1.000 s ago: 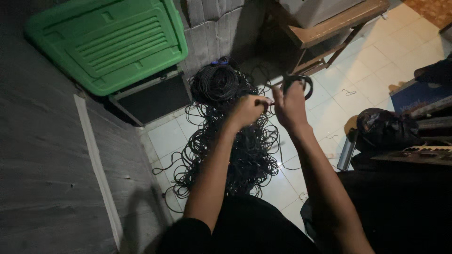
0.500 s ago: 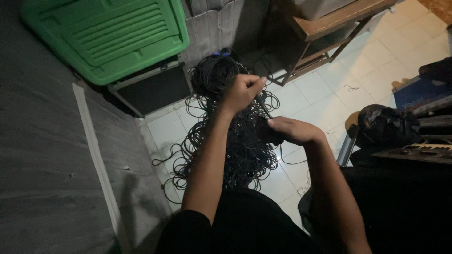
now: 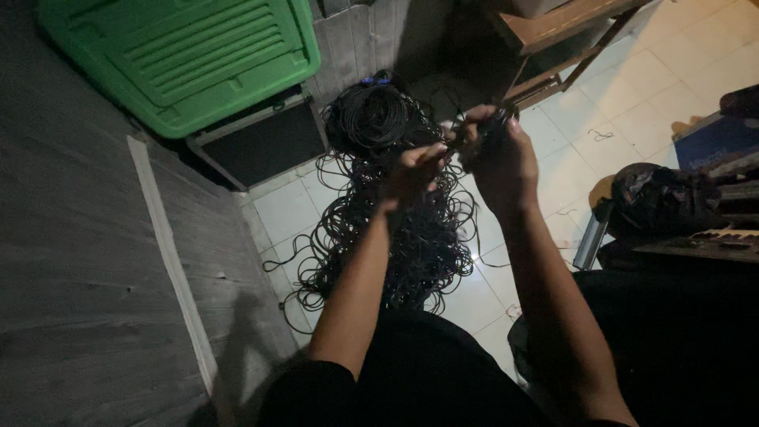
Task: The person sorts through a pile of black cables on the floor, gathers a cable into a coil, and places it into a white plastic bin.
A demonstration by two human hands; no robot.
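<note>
A big tangle of black cable (image 3: 411, 245) lies on the white tiled floor, with a neater round coil (image 3: 375, 115) at its far end. My left hand (image 3: 415, 170) pinches a strand of this cable above the pile. Close to its right, my right hand (image 3: 498, 154) is closed around a small bundle of looped black cable. The two hands almost touch. A strand runs between them, though the dim light hides how it is wound.
A green plastic lid (image 3: 182, 59) leans on a black case (image 3: 261, 142) at the upper left. A grey wooden wall (image 3: 87, 261) runs down the left. A wooden bench (image 3: 553, 39) stands at the top right; a dark bag (image 3: 664, 198) and a keyboard (image 3: 723, 237) are at the right.
My right hand has come back up from lower over the pile to meet my left hand. My left hand has dropped slightly toward it.
</note>
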